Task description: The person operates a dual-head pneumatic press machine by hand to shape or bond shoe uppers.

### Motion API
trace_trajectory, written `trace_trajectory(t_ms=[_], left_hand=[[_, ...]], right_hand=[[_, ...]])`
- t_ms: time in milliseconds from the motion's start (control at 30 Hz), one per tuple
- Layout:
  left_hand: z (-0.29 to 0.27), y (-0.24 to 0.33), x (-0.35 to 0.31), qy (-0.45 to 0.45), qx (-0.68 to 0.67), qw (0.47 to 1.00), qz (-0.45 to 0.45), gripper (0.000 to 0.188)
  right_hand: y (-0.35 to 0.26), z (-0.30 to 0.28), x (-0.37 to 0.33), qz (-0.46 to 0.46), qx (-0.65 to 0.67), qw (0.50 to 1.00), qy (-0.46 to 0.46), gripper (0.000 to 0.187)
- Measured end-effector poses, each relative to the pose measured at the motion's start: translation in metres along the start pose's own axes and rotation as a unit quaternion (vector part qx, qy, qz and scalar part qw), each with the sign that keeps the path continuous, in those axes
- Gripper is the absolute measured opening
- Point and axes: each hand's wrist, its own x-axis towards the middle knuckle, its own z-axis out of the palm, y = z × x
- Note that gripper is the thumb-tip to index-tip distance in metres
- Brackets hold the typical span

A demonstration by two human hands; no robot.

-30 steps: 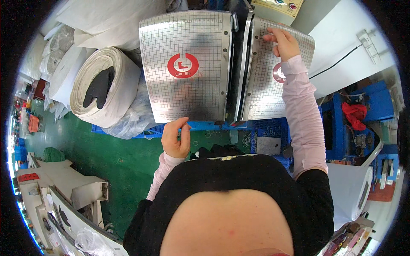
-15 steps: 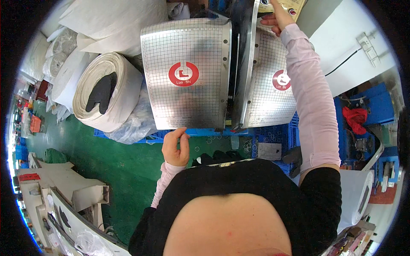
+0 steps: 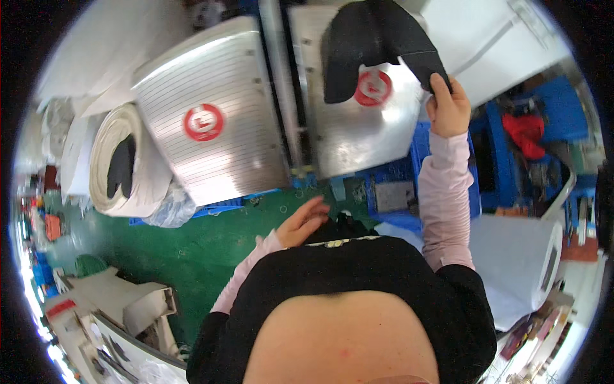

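My right hand (image 3: 449, 110) pinches one leg of a black, U-shaped flat piece (image 3: 382, 33), which looks like a shoe upper cut from sheet material. The piece hangs over the right metal plate (image 3: 355, 144), hiding its upper part and some of its red mark. Fingers stretched and slightly apart, my left hand (image 3: 303, 223) is in front of my body above the floor and holds nothing. It is nearest to the lower edge of the left metal plate (image 3: 240, 157), not touching it. Both plates are shiny, finely lined and carry a round red mark.
A big white roll (image 3: 96, 163) stands at the left with another black cut piece (image 3: 120, 168) on it. Blue crates (image 3: 416, 208) sit below the right plate. A beige machine (image 3: 109, 297) stands low left; a second white roll (image 3: 511, 249) lies at my right.
My right hand has come down from the far end of the right plate, now with the black piece. My left hand has left the left plate's edge and moved right. The view has turned.
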Motion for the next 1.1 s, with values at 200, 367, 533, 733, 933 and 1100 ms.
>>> trace_trajectory(t_ms=[200,367,533,733,933,1100], left_hand=[[0.077,-0.021,0.135,0.119,-0.058,0.990,-0.057,0.055],[0.116,-0.076,0.176,0.093,-0.181,0.970,-0.131,0.058],[0.158,-0.080,0.209,0.098,-0.081,0.958,-0.256,0.024],[0.187,-0.146,0.251,-0.013,0.099,0.991,-0.093,0.025],[0.208,-0.208,0.281,-0.063,0.458,0.875,-0.146,0.028],[0.210,-0.218,0.278,-0.036,0.317,0.947,-0.024,0.034]], right_hand=[[0.004,-0.066,-0.086,0.059,-0.044,0.997,0.025,0.023],[0.011,-0.139,-0.127,0.064,-0.272,0.955,-0.100,0.019],[0.038,-0.208,-0.146,0.205,-0.044,0.974,0.082,0.019],[0.105,-0.283,-0.185,0.197,-0.029,0.917,0.345,0.023],[0.220,-0.338,-0.271,0.335,-0.167,0.832,0.410,0.023],[0.207,-0.327,-0.266,0.243,-0.099,0.835,0.484,0.029]])
